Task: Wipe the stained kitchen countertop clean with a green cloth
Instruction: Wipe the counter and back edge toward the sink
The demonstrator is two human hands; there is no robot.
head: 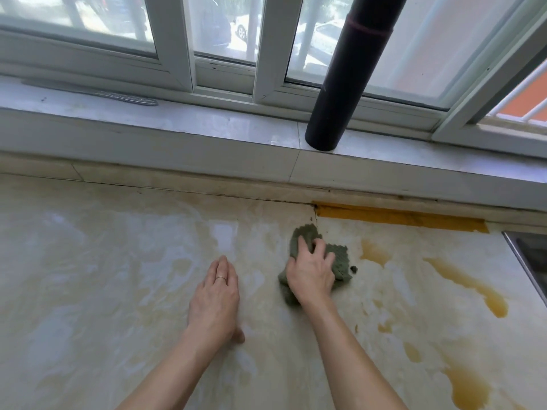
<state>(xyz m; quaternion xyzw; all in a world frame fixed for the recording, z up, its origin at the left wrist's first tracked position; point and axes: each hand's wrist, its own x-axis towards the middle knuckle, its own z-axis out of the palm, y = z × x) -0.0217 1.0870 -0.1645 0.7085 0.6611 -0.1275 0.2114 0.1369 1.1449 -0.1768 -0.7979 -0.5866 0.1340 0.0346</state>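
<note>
A crumpled green cloth lies on the pale marble countertop, near the back edge. My right hand presses down on the cloth with its fingers spread and slightly bent over it. Flat on the bare counter to the left of the cloth rests my left hand, fingers straight and together, a ring on one finger. Brown-yellow stains streak the counter to the right of the cloth, with more stain at the lower right. A small dark crumb sits at the cloth's right edge.
A black pipe stands on the windowsill behind the counter. Yellow tape runs along the back seam at the right. A metal sink or hob edge shows at the far right. Windows fill the background.
</note>
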